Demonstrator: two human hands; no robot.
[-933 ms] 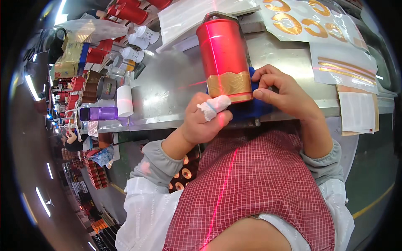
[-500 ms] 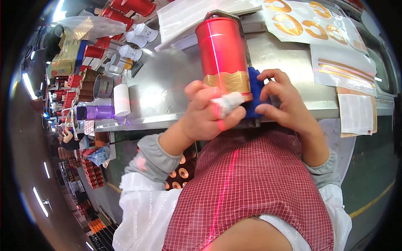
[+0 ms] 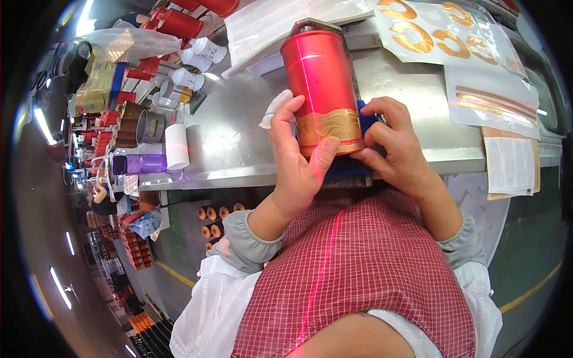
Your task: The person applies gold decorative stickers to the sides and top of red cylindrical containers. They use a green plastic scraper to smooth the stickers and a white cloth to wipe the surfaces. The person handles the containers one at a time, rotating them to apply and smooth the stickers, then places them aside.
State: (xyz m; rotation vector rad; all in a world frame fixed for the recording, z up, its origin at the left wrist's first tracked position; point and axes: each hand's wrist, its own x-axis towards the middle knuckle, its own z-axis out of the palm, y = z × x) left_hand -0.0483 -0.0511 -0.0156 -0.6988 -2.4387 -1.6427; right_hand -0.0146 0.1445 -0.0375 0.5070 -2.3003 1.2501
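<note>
Well, the left hand cups the red cylinder.

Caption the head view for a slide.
Left hand and right hand flank a red cylinder with a gold wavy band.

Workbench, metal, reflective top, long front edge. Directly on it, far side: white sheeting. Far right: white backing sheet bearing gold C-shaped pieces. Right: second white sheet bearing narrow parallel gold strips. Front edge, right: white paper over brown sheet, both overhanging. Centre front: blue cloth, partly hidden, beneath red cylinder. Left end: white roll; translucent purple bottle, dark cap, just beside it, base hidden; three white flared vessels, dark markings, grouped.
</note>
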